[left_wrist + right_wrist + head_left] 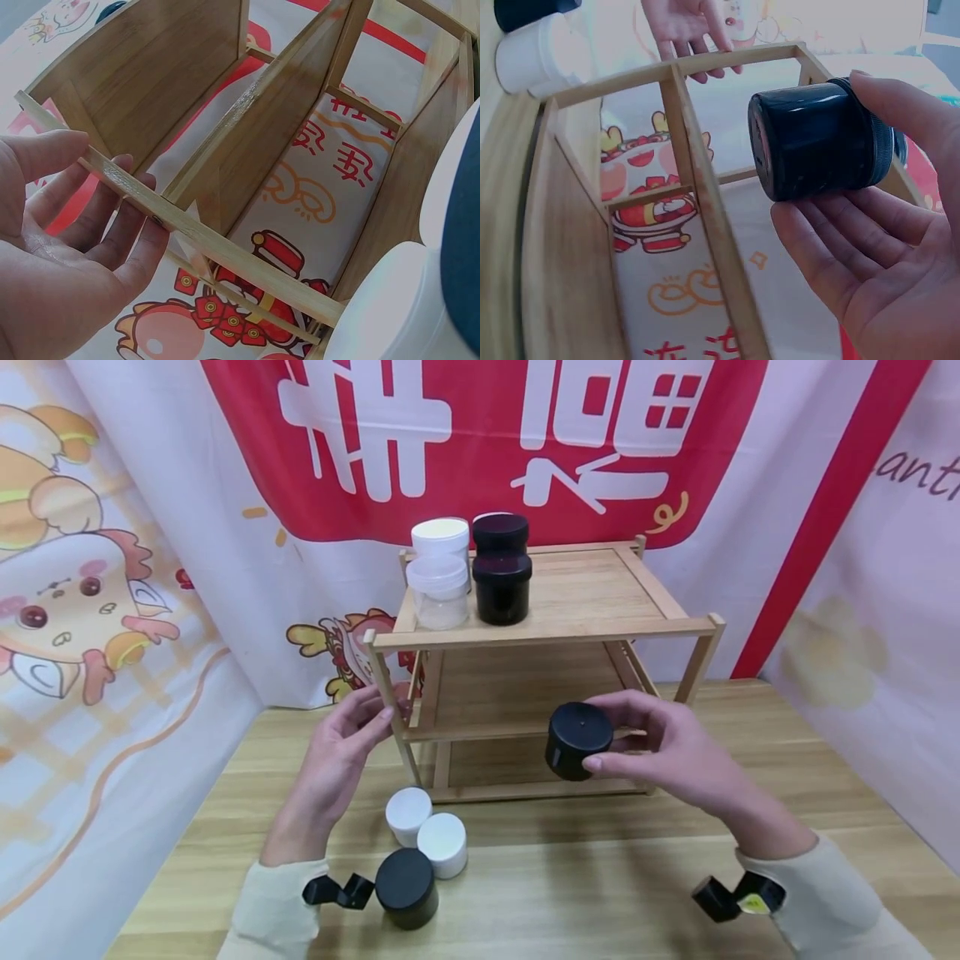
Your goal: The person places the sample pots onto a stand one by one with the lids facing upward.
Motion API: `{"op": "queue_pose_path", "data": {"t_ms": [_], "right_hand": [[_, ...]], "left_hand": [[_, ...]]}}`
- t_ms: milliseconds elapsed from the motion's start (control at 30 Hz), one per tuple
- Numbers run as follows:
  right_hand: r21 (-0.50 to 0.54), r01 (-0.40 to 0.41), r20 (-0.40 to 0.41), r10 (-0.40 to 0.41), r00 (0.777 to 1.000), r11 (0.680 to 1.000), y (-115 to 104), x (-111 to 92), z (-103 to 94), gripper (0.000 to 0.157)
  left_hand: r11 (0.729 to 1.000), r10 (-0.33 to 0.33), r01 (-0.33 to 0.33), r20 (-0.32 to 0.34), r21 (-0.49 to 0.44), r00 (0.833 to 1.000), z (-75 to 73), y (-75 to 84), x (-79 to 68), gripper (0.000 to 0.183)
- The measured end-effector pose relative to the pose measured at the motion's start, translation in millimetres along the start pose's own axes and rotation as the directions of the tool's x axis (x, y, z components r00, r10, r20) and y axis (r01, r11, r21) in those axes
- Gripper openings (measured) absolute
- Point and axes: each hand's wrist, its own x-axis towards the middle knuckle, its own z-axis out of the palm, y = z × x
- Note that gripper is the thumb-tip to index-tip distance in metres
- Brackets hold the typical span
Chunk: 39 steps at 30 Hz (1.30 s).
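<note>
right curtain (877, 560): "ant…", cut off | red panel (487, 460): large white characters, cropped | backdrop cloth (356, 206): red characters, unclear

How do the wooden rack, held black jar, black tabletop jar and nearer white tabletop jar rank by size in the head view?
Largest to smallest:
1. Wooden rack
2. Held black jar and black tabletop jar: too alike to rank, and nearness to the camera makes it unsure
3. Nearer white tabletop jar

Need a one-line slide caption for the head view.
Right hand holds a black jar in front of the wooden shelf while the left hand grips its front left post.
</note>
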Motion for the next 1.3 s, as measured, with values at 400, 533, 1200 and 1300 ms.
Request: {"op": "queue_pose_path", "data": {"t_ms": [400, 533, 1200, 1300], "right_hand": [[-0.173, -0.023, -0.043, 0.015, 0.999, 0.985, -35.0, 2.2, -26.1, 0.054], [-0.215, -0.046, -0.048, 0.036, 0.998, 0.976, -45.5, 4.1, -34.4, 0.055], [-0.270, -0.145, -0.193, 0.094, 0.977, 0.952, -102.8, 28.1, -73.4, 0.058], [-0.250, -0.151, -0.193, 0.103, 0.976, 0.956, -103.9, 35.4, -79.8, 0.061]], "left_hand": [[1.000, 0.006, -0.005, -0.014, 0.024, 1.000, 0.3, -2.0, -0.4, 0.036], [0.999, 0.039, -0.039, -0.018, 0.000, 0.999, 0.6, -3.4, -0.1, 0.029], [1.000, 0.028, -0.028, -0.026, -0.004, 0.999, 2.7, -4.4, 0.6, 0.025], [1.000, 0.031, -0.031, -0.021, 0.002, 0.999, 3.5, -4.0, 1.3, 0.024]]}}
